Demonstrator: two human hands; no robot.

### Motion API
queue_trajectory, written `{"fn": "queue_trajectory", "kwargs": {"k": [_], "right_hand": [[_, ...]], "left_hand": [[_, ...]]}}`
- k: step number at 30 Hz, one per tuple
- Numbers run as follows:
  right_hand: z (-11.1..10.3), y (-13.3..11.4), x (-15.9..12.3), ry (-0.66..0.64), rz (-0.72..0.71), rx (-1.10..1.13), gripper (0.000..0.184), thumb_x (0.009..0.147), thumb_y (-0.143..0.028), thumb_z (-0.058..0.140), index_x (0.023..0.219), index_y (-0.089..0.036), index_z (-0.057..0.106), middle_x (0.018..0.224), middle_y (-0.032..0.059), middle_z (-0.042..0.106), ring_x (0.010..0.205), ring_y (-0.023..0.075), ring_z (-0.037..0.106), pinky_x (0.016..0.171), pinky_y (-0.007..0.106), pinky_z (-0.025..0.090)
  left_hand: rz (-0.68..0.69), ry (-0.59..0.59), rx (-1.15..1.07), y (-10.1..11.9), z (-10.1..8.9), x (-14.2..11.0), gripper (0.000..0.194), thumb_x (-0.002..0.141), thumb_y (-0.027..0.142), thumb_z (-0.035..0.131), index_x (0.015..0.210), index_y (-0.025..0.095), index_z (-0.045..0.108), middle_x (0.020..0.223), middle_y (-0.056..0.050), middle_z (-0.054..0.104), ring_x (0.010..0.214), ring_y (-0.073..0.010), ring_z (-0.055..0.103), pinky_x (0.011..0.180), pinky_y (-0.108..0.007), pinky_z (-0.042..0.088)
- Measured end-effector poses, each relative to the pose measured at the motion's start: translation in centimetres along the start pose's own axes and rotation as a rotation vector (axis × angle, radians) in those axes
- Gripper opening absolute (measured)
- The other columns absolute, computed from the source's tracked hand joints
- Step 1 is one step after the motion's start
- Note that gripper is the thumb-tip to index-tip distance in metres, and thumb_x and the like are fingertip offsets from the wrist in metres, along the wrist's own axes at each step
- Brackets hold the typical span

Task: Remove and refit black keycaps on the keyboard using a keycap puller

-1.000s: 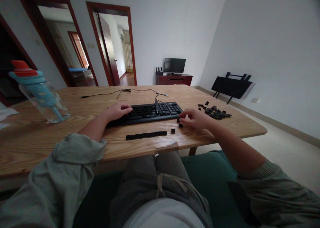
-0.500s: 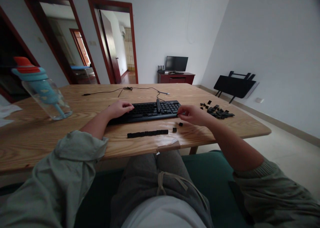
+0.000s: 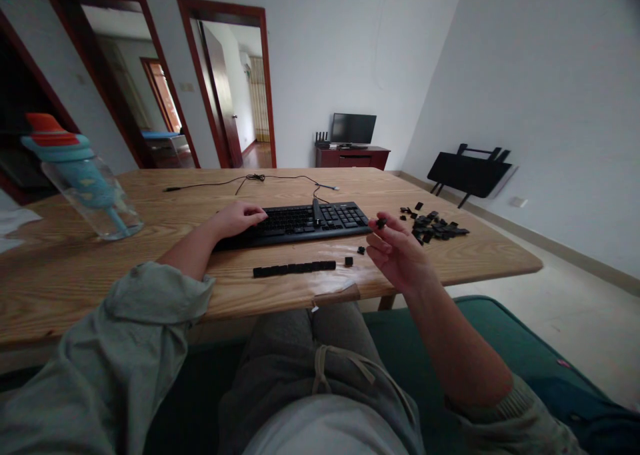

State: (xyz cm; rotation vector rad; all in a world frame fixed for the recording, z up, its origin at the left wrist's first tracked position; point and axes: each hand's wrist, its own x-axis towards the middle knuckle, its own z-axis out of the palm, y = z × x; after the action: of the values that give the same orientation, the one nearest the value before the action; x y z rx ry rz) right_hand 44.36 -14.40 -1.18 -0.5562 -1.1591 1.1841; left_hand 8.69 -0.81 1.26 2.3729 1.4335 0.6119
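A black keyboard (image 3: 300, 234) lies on the wooden table. My left hand (image 3: 239, 219) rests on its left end, fingers stretched out with nothing held. Just off the keyboard's right end, my right hand (image 3: 400, 248) is turned palm up and pinches a small black keycap (image 3: 381, 222) between thumb and fingertips. A row of black keycaps (image 3: 294, 268) lies in front of the keyboard. To the right of that row sit one single keycap (image 3: 349, 262) and another loose keycap (image 3: 361, 250). A black stick-like object (image 3: 317, 211) lies across the keyboard; its kind is unclear.
A heap of loose keycaps (image 3: 440, 227) lies on the table (image 3: 200, 295) at the right. At the left stands a clear water bottle (image 3: 95, 188), with white paper (image 3: 17, 225) beside it. A cable (image 3: 215, 183) runs along the back.
My right hand has moved right, off the keyboard's right end, and turned palm up, showing the keycap in its fingers. My left hand has stayed in place.
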Motion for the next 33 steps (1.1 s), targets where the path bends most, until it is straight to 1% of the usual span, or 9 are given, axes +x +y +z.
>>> {"fn": "queue_trajectory", "kwargs": {"k": [5,13,17,21,24,27,30,31,33], "right_hand": [[1.4,0.1,-1.0,-0.057,-0.033,-0.048,0.019,0.083,-0.039,0.069,0.102,-0.036,0.067,0.088,-0.0022,0.069,0.048,0.0097,0.023,0.039,0.025,0.025],[2.9,-0.5,-1.6,-0.011,-0.007,-0.015,0.026,0.083,-0.040,0.067,0.107,-0.030,0.067,0.090,0.0031,0.072,0.047,0.0097,0.028,0.041,0.027,0.025],[3.6,-0.6,-1.9,-0.015,-0.060,-0.021,0.025,0.082,-0.039,0.067,0.106,-0.030,0.067,0.088,0.0027,0.072,0.046,0.0093,0.030,0.042,0.027,0.026],[3.6,-0.5,-1.9,-0.053,-0.141,-0.128,0.025,0.086,-0.043,0.063,0.107,-0.029,0.065,0.083,0.0021,0.071,0.045,0.0098,0.032,0.043,0.028,0.029],[1.8,-1.0,-0.1,-0.084,-0.238,-0.359,0.028,0.091,-0.044,0.058,0.113,-0.027,0.064,0.085,0.0037,0.071,0.048,0.0110,0.040,0.047,0.029,0.035],[-1.8,-1.7,3.7,-0.155,-0.264,-0.875,0.031,0.089,-0.036,0.060,0.115,-0.021,0.066,0.088,0.0069,0.072,0.060,0.0150,0.055,0.058,0.031,0.043],[-5.6,-1.7,7.4,-0.237,-0.129,-1.404,0.031,0.085,-0.027,0.061,0.112,-0.016,0.071,0.080,0.0074,0.072,0.064,0.0179,0.058,0.064,0.032,0.045],[-6.5,-1.5,8.2,-0.254,-0.085,-1.494,0.032,0.085,-0.025,0.060,0.113,-0.015,0.072,0.081,0.0075,0.072,0.066,0.0184,0.059,0.066,0.032,0.045],[-7.8,-0.9,9.0,-0.268,-0.019,-1.547,0.033,0.086,-0.022,0.059,0.114,-0.016,0.074,0.082,0.0072,0.073,0.067,0.0185,0.060,0.066,0.030,0.046]], "left_hand": [[-0.018,0.004,0.009,0.3,0.0,-0.1,0.048,0.080,0.061,0.054,0.093,0.020,0.076,0.079,-0.004,0.074,0.076,-0.0221,0.065,0.069,-0.030,0.046],[-0.011,0.007,0.007,0.3,0.0,-0.1,0.047,0.081,0.061,0.053,0.091,0.021,0.076,0.077,-0.003,0.073,0.074,-0.0216,0.063,0.068,-0.030,0.045],[-0.011,0.007,0.017,0.4,-0.1,-0.2,0.047,0.081,0.060,0.053,0.092,0.021,0.076,0.078,-0.004,0.073,0.075,-0.0219,0.064,0.070,-0.030,0.045],[-0.013,0.000,0.010,0.6,-0.1,-0.2,0.048,0.080,0.061,0.053,0.092,0.020,0.076,0.078,-0.004,0.073,0.076,-0.0224,0.064,0.071,-0.031,0.046],[-0.011,-0.001,0.010,0.7,-0.2,-0.3,0.048,0.080,0.061,0.054,0.090,0.020,0.076,0.080,-0.004,0.074,0.076,-0.0222,0.064,0.072,-0.031,0.047],[-0.012,-0.007,0.021,0.7,-0.2,-0.3,0.049,0.080,0.062,0.054,0.092,0.020,0.076,0.084,-0.005,0.075,0.079,-0.0227,0.065,0.075,-0.031,0.048],[-0.027,-0.020,0.041,0.5,-0.2,-0.2,0.051,0.080,0.063,0.053,0.096,0.021,0.077,0.090,-0.004,0.077,0.085,-0.0233,0.067,0.078,-0.031,0.049],[-0.031,-0.027,0.046,0.4,-0.1,-0.2,0.051,0.080,0.063,0.052,0.096,0.021,0.077,0.091,-0.004,0.077,0.086,-0.0234,0.068,0.079,-0.031,0.049],[-0.034,-0.036,0.048,0.3,-0.1,-0.1,0.051,0.081,0.063,0.052,0.097,0.022,0.077,0.092,-0.004,0.078,0.088,-0.0237,0.068,0.080,-0.031,0.049]]}}
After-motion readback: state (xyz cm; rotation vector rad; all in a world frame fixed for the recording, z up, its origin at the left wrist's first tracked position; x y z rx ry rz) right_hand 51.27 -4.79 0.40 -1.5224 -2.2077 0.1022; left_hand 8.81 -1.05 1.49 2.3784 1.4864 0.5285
